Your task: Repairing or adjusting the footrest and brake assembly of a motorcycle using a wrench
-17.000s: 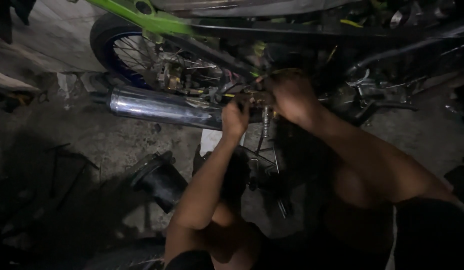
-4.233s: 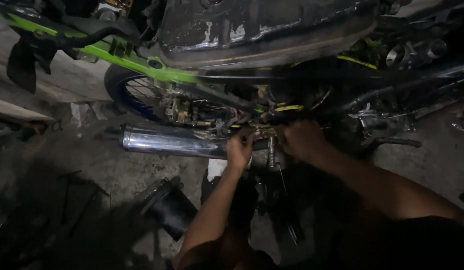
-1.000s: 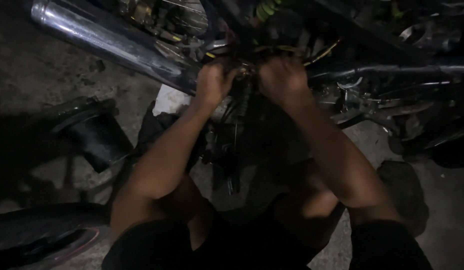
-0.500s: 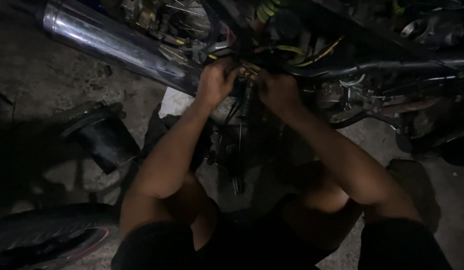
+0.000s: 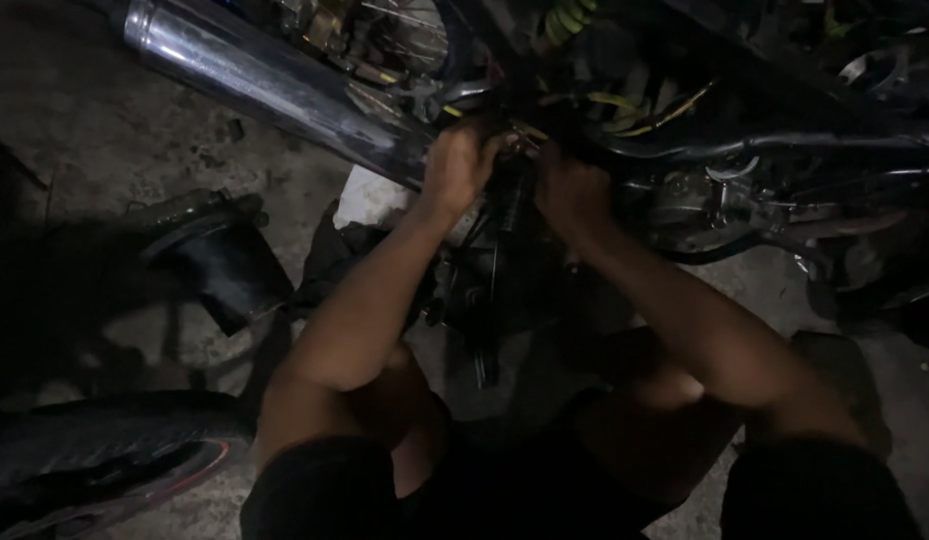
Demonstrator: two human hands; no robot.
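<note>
Two bare hands meet at the dim underside of a motorcycle (image 5: 744, 170), the biggest thing in view, whose dark frame, hoses and engine parts spread above and to the right of the fingers. Next in size, a chrome exhaust pipe (image 5: 274, 90) slants from the upper left down to just beside the left hand's knuckles. A black tyre (image 5: 94, 460) with a thin red rim line lies well below and to the left of the fingers, by the person's knee. A dark cylindrical rubber part (image 5: 219, 260) lies on the concrete floor (image 5: 84, 140), left of and below the hands. A pale rag or paper scrap (image 5: 369, 195) shows just under the left wrist. Yellow wires (image 5: 644, 110) loop just above and to the right of the right hand's fingers. The left hand (image 5: 462, 165) is curled, fingers clenched around a small dark fitting (image 5: 512, 170) that sits between both hands; the right hand (image 5: 574, 190) presses against the same fitting from the other side, fingers bent, though whether they grip it I cannot tell in the gloom.
</note>
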